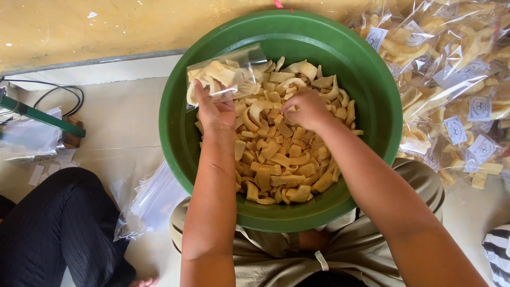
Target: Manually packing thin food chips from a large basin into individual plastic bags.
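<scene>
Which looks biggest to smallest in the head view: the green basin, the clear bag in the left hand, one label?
1. green basin
2. clear bag in the left hand
3. label, though nearness may skew this.

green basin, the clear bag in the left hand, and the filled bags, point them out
green basin (372,79), head view, bare inner wall at right
clear bag (228,77), head view, middle of its front
filled bags (457,90), head view, middle of the pile
</scene>
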